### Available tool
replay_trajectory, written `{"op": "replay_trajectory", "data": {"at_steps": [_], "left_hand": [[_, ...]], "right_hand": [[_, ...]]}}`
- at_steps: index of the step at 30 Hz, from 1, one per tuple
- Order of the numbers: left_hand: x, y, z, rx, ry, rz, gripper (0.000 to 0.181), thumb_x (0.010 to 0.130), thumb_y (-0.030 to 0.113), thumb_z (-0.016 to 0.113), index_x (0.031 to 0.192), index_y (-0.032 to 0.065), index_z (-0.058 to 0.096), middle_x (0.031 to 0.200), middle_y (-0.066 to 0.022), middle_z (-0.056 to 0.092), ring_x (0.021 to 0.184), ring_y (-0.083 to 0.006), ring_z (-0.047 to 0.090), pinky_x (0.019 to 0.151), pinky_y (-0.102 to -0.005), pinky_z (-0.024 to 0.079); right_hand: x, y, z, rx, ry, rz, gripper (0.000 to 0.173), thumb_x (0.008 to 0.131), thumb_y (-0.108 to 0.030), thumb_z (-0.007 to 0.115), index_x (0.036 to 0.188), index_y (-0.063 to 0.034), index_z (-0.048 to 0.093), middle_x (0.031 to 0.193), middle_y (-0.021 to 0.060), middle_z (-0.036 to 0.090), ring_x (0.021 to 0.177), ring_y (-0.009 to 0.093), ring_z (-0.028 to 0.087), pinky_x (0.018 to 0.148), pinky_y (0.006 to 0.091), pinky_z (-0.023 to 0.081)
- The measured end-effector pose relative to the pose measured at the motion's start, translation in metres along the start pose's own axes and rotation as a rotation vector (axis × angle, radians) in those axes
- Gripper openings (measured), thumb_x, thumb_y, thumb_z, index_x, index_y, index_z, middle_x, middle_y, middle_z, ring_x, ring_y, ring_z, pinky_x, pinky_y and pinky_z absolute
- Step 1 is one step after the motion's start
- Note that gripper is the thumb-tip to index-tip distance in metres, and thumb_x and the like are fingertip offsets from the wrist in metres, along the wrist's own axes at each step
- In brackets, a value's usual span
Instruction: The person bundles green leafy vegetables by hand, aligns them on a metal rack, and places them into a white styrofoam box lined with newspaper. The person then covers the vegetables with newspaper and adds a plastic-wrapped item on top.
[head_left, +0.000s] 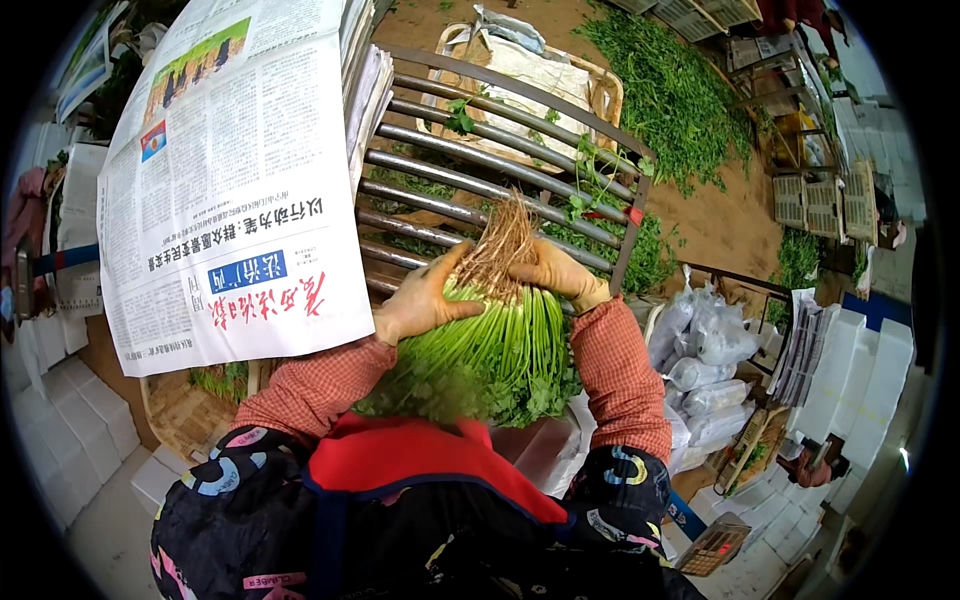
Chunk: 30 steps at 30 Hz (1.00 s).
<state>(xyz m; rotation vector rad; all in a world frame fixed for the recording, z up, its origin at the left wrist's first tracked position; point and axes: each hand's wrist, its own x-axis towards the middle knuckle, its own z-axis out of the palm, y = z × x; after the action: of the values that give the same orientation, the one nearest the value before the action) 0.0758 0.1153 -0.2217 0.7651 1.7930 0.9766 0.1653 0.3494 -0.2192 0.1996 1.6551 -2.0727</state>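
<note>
A thick bunch of leafy green stalks (502, 330), probably coriander or celery, lies with its brown roots (501, 232) away from me and its leaves against my red apron (420, 457). My left hand (427, 296), in a pale glove, clasps the bunch's left side just below the roots. On the opposite side my gloved right hand (559, 274) grips the root end, its fingers curled in among the roots. Both hands rest over the near edge of a metal bar rack (450, 169). Leaves hide what supports the lower bunch.
Newspaper sheets (247, 187) are stacked on the rack's left side, overhanging toward me. Beyond the rack are a lined crate (532, 82) and a heap of greens (667, 90) on the floor. Plastic-wrapped bundles (705, 360) and a digital scale (712, 544) stand at right.
</note>
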Motion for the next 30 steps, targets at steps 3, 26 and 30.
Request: {"op": "replay_trajectory", "data": {"at_steps": [3, 26, 30], "left_hand": [[-0.002, 0.003, 0.004, 0.021, -0.029, 0.042, 0.104, 0.070, 0.062, 0.067, 0.147, 0.0161, 0.015, 0.139, -0.0283, 0.035, 0.128, -0.0441, 0.035, 0.106, -0.0449, 0.032], [-0.036, 0.055, 0.019, -0.070, -0.059, 0.109, 0.073, 0.065, 0.030, 0.080, 0.123, -0.0021, 0.050, 0.112, -0.0168, 0.061, 0.103, -0.0260, 0.059, 0.091, -0.0337, 0.044], [-0.066, 0.083, 0.023, -0.037, -0.050, 0.244, 0.061, 0.066, 0.022, 0.077, 0.117, -0.0032, 0.054, 0.111, -0.0166, 0.061, 0.101, -0.0271, 0.059, 0.088, -0.0350, 0.044]], "right_hand": [[0.003, -0.006, 0.005, -0.042, 0.014, -0.004, 0.093, 0.071, -0.049, 0.076, 0.138, -0.0010, 0.033, 0.135, 0.0103, 0.043, 0.123, 0.019, 0.040, 0.103, 0.0320, 0.033], [-0.057, -0.058, 0.075, -0.565, 0.314, -0.130, 0.043, 0.077, -0.023, 0.071, 0.112, -0.0017, 0.058, 0.093, 0.0124, 0.065, 0.090, 0.022, 0.062, 0.077, 0.0326, 0.049], [-0.103, -0.098, 0.113, -0.841, 0.464, -0.367, 0.025, 0.074, -0.024, 0.066, 0.091, -0.0055, 0.064, 0.080, 0.0128, 0.061, 0.079, 0.031, 0.058, 0.068, 0.0404, 0.048]]}}
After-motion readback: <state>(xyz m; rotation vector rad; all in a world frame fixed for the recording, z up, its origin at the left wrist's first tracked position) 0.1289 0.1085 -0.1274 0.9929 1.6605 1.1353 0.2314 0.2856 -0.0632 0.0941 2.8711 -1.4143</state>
